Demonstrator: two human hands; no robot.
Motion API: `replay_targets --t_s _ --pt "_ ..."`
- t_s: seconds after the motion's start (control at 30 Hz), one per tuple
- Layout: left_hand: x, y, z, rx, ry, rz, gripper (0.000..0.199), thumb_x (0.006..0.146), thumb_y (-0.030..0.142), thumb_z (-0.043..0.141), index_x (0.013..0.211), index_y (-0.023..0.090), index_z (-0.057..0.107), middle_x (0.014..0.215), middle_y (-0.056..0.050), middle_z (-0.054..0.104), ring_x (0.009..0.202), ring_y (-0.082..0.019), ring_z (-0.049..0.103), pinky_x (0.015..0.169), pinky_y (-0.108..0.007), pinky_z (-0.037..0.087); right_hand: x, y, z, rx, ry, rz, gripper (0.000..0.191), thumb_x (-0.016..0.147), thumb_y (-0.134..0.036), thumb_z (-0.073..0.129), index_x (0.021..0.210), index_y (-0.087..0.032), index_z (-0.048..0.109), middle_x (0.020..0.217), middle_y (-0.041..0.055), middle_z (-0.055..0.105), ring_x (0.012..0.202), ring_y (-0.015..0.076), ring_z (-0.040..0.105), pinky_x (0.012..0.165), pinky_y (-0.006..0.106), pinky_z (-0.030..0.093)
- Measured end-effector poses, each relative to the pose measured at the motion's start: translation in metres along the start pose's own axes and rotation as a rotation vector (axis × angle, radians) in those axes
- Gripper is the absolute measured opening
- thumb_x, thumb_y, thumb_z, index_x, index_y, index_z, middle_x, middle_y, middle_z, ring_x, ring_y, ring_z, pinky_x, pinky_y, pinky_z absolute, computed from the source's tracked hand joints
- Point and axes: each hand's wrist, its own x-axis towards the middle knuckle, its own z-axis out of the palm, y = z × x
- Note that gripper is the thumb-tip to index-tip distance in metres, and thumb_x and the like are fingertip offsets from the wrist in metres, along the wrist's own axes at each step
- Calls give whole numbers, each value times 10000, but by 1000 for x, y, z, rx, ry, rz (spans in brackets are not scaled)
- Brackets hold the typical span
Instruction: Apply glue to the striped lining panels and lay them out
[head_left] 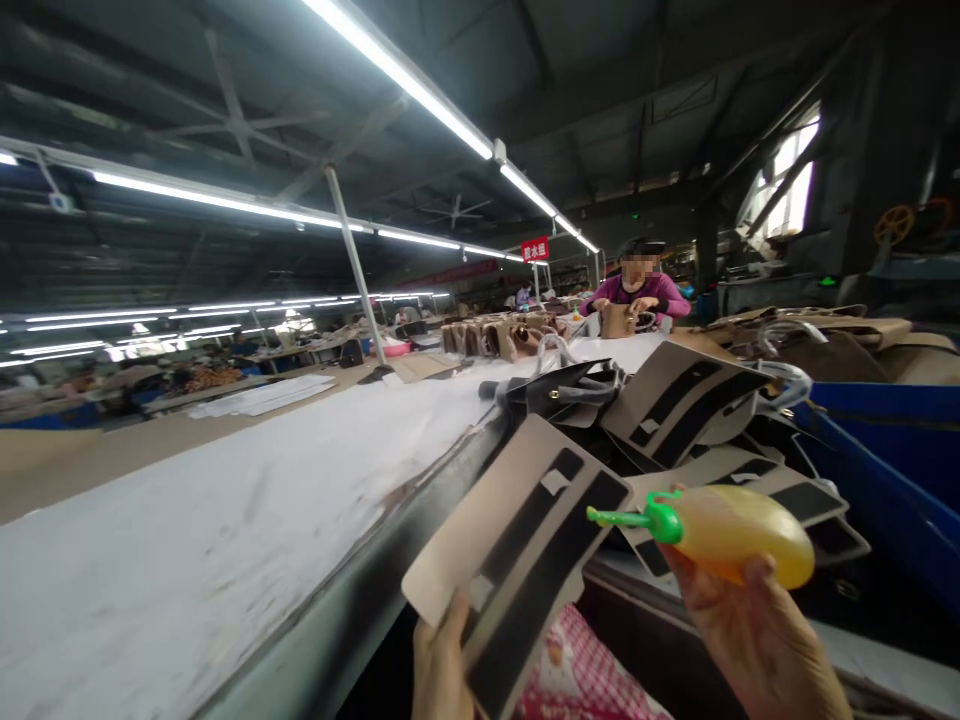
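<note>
Left hand (441, 662) pinches a flat tan panel with black strips (510, 555) by the white-topped bench (285, 520)'s right edge; right hand (754, 630) cradles a rounded yellow bottle (739, 530) with a green nozzle (626, 519). I'd steady the panel and squeeze gently, tip close.

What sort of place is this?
Most likely a bag-making workshop: tan bags stand in a row ahead, the left hand holds a tan-and-black panel, with more piled beside a blue bin, and strip lights run overhead.
</note>
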Motion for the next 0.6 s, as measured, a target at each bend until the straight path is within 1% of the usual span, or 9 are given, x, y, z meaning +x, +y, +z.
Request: replay_targets --t_s 0.07,0.13,0.2,0.27,0.4,0.47,0.5,0.53,0.6 --pt "-6 -17 -10 -75 33 -58 414 883 359 641 1225 175 496 1295 -162 648 1184 -302 643 941 -388 569 -13 15 19 -58 -60 38 648 581 -413 900 1161 -248 662 1164 80 725 866 193 738 758 259 625" --pt "-10 -21 -14 -132 7 -92 510 845 366 704 1263 167 491 1246 -157 676 1157 -298 656 934 -375 567 -27 29 34 -112 -167 85 666 576 -364 908 1177 -244 646 1181 92 722 890 194 737 800 268 612" --pt "-14 -17 -14 -177 -60 -71 582 803 380 751 1288 162 513 1182 -141 711 1144 -308 662 933 -380 564 -42 40 45 -160 -264 114 652 583 -338 904 1170 -243 636 1209 101 711 970 221 725 865 312 597" --pt "-19 -10 -11 -220 -116 -21 614 751 406 794 1271 164 573 1143 -121 732 1154 -319 657 941 -379 556 -56 46 54 -199 -322 116 651 551 -333 923 1128 -267 630 1220 93 706 1031 259 708 876 370 598" --pt "-33 6 -1 -309 -227 8 574 688 395 844 1185 160 680 1090 -105 751 1145 -318 661 976 -368 528 -71 50 66 -222 -368 61 695 445 -309 965 1054 -298 630 1152 69 726 1007 306 709 766 423 628" --pt "-41 13 5 -335 -279 13 568 690 382 845 1190 161 689 1102 -107 748 1149 -313 660 996 -369 513 -74 51 69 -199 -372 18 714 397 -274 978 1030 -299 647 1133 49 727 1009 306 706 800 429 620" --pt "-44 17 7 -332 -283 34 565 686 384 848 1182 160 697 1113 -109 746 1156 -314 656 1006 -368 507 -75 52 69 -178 -372 6 687 398 -263 978 1005 -301 658 1122 35 727 1015 301 703 835 435 610" --pt "-47 20 9 -325 -273 63 556 674 391 855 1156 156 711 1116 -112 745 1162 -319 652 1014 -367 502 -75 52 70 -153 -371 11 600 449 -283 966 970 -301 670 1104 25 730 1014 294 703 867 447 598" --pt "-50 24 12 -299 -227 107 519 643 420 867 1065 143 744 1093 -122 751 1170 -335 645 1018 -365 500 -76 53 71 -112 -384 47 331 642 -367 879 902 -293 689 1048 20 738 992 278 710 891 472 585"
